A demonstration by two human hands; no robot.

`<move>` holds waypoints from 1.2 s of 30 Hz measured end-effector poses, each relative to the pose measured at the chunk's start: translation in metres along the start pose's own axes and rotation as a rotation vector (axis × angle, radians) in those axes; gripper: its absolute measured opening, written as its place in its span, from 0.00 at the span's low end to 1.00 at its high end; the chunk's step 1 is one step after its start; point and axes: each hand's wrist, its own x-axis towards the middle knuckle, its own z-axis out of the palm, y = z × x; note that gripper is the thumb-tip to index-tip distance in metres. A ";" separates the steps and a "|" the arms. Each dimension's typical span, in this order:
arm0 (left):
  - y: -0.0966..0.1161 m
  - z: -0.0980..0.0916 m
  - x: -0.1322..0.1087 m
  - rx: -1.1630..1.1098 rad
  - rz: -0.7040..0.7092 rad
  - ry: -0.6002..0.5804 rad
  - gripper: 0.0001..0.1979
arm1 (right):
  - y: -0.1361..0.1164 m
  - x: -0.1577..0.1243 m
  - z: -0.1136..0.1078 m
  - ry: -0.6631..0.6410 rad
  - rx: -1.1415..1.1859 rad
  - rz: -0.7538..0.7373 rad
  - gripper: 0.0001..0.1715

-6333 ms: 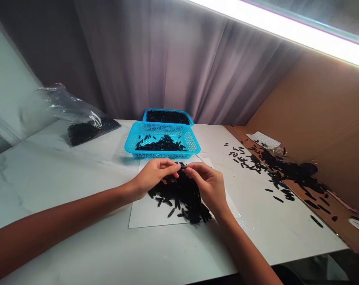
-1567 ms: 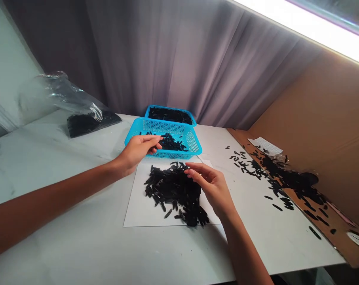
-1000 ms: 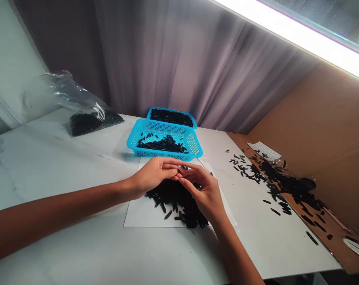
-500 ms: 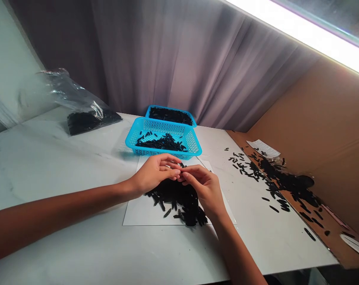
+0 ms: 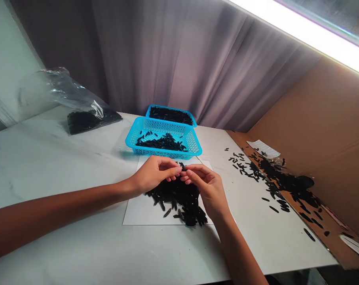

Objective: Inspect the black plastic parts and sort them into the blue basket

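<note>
My left hand [image 5: 154, 174] and my right hand [image 5: 204, 188] meet at the fingertips just above a heap of small, elongated black pieces [image 5: 179, 198]. The heap lies on a white sheet [image 5: 134, 213] on the table. A few black pieces [image 5: 182, 166] show right by my fingertips, and my fingers hide whatever lies between them, so I cannot tell whether they pinch anything. A blue perforated plastic basket [image 5: 164, 126] stands just beyond my hands, holding a shallow layer of black pieces [image 5: 161, 143].
A second blue basket [image 5: 170, 109] full of black pieces sits behind the first. A clear plastic bag of black pieces [image 5: 87, 120] lies at back left. On the right, many black pieces are scattered over the white marble table [image 5: 256, 237] and a cardboard sheet [image 5: 318, 221].
My left hand has come back from the front basket to meet my right hand above the heap. In the last half second, my hands have shifted only slightly.
</note>
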 end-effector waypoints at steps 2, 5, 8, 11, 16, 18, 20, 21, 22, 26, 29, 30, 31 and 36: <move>0.001 0.000 0.000 -0.003 0.003 -0.004 0.09 | 0.000 0.000 -0.001 -0.006 -0.014 -0.016 0.07; 0.001 0.000 0.000 -0.011 0.004 -0.014 0.11 | 0.000 -0.001 -0.002 -0.024 -0.024 -0.042 0.06; 0.000 0.001 0.000 -0.020 0.006 -0.017 0.13 | -0.002 -0.002 -0.002 -0.047 -0.057 -0.052 0.07; 0.000 0.001 0.000 -0.023 0.008 -0.024 0.14 | -0.004 -0.004 0.000 -0.100 -0.123 -0.069 0.11; 0.003 0.002 -0.002 -0.023 0.009 -0.052 0.14 | -0.005 -0.004 0.002 -0.176 -0.115 -0.067 0.12; 0.004 0.002 -0.002 -0.031 0.027 -0.065 0.14 | -0.004 -0.004 0.001 -0.188 -0.100 -0.066 0.11; 0.006 0.002 -0.003 -0.038 0.046 -0.083 0.14 | -0.004 -0.003 -0.001 -0.200 -0.073 -0.063 0.09; 0.006 0.003 -0.003 -0.040 0.052 -0.094 0.14 | -0.004 -0.003 -0.001 -0.205 -0.053 -0.060 0.09; 0.006 0.003 -0.003 -0.043 0.056 -0.106 0.14 | -0.004 -0.004 -0.002 -0.210 -0.031 -0.057 0.08; 0.007 0.002 -0.003 -0.070 0.048 -0.099 0.11 | -0.004 -0.005 -0.003 -0.234 0.034 -0.050 0.06; 0.009 0.001 -0.002 -0.093 0.051 -0.089 0.09 | -0.004 -0.006 -0.003 -0.238 0.033 -0.058 0.06; 0.009 0.001 -0.002 -0.095 0.057 -0.094 0.09 | -0.004 -0.006 -0.004 -0.233 0.021 -0.067 0.06; 0.010 0.000 -0.002 -0.094 0.064 -0.096 0.08 | -0.004 -0.006 -0.004 -0.223 0.008 -0.079 0.06; 0.011 0.000 -0.002 -0.098 0.080 -0.072 0.05 | -0.004 -0.005 -0.006 -0.140 -0.033 -0.094 0.03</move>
